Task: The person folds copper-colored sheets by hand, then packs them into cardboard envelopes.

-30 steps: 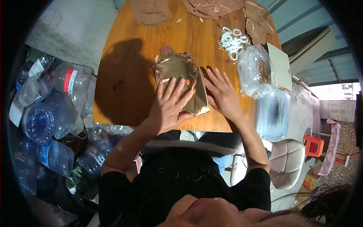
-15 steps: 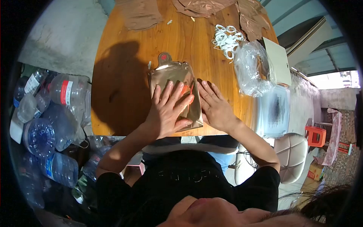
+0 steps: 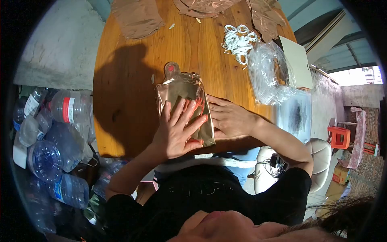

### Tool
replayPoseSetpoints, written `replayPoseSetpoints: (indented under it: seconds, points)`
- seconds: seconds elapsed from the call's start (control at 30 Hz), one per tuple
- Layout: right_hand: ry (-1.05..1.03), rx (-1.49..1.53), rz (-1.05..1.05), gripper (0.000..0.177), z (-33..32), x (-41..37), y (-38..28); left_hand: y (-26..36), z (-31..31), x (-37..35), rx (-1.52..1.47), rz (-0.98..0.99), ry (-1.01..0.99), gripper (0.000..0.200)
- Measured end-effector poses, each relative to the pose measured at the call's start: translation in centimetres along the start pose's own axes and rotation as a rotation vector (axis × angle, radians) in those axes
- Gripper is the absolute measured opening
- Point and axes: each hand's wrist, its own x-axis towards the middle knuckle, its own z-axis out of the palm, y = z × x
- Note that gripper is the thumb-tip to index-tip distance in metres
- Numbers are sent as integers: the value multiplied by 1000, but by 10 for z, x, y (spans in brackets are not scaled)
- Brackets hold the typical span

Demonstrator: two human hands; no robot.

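Observation:
A shiny rose-gold foil balloon [image 3: 176,90], folded flat into a narrow rectangle, lies near the table's front edge. Its rounded tab with a red mark points away from me. My left hand [image 3: 174,135] rests flat on the lower part of the foil, fingers spread, and covers some of it. Orange-red reflections show on the foil around those fingers. Along the right edge of the foil is my right hand [image 3: 233,117], palm down with fingers stretched toward the foil; its fingertips are right at that edge.
The wooden table [image 3: 189,44] holds more rose-gold foil pieces [image 3: 139,18] at the far side. White string loops [image 3: 238,42], a clear plastic bag [image 3: 268,72] and a stack of clear sleeves [image 3: 297,115] lie at the right. Plastic bottles [image 3: 44,159] crowd the floor at left.
My right hand has turned, its fingers now pointing left at the foil's edge, with the elbow farther out. My left hand stays spread on the foil. The view has shifted slightly.

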Motion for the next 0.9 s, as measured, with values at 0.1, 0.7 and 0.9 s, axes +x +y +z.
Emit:
replayPoseSetpoints:
  seconds: [0.1,0.7,0.9]
  points:
    - [-19,101,-33,67,-1,11,10,0,1,0,1,1,-13,76]
    - [224,18,-236,73,28,102,107,-5,5,-4,18,15,-94,80]
    - [124,-210,-54,75,14,126,123,-1,-1,0,59,-12,-135,86]
